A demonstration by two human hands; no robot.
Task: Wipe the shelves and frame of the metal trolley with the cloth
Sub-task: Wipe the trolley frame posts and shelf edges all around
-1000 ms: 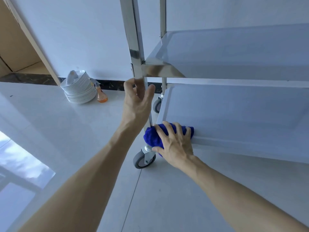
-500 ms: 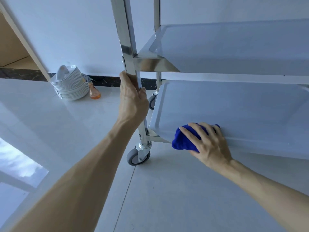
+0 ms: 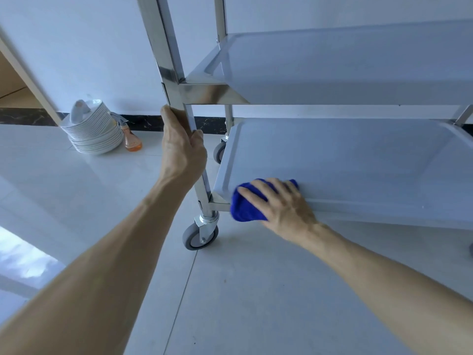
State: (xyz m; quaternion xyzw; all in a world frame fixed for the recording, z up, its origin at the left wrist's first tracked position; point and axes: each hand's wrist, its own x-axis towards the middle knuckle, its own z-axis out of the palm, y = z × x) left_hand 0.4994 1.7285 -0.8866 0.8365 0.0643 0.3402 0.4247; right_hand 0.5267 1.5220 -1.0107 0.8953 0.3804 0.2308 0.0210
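Observation:
The metal trolley (image 3: 169, 62) stands in front of me on grey castor wheels, with a middle shelf (image 3: 345, 60) and a bottom shelf (image 3: 345, 155) in view. My left hand (image 3: 183, 149) is wrapped around the near left upright post, just below the middle shelf. My right hand (image 3: 279, 203) presses a bunched blue cloth (image 3: 243, 208) against the front rim of the bottom shelf, near its left corner. Most of the cloth is hidden under my fingers.
A stack of white plates (image 3: 96, 131) sits on the tiled floor by the wall at the left, with an orange spray bottle (image 3: 131, 139) beside it. The near castor (image 3: 201, 235) stands under the held post. A wooden door frame (image 3: 23, 70) slants at far left.
My right hand slid the cloth right along the bottom shelf's front rim, then slightly back left. My left hand closed around the post and stayed there.

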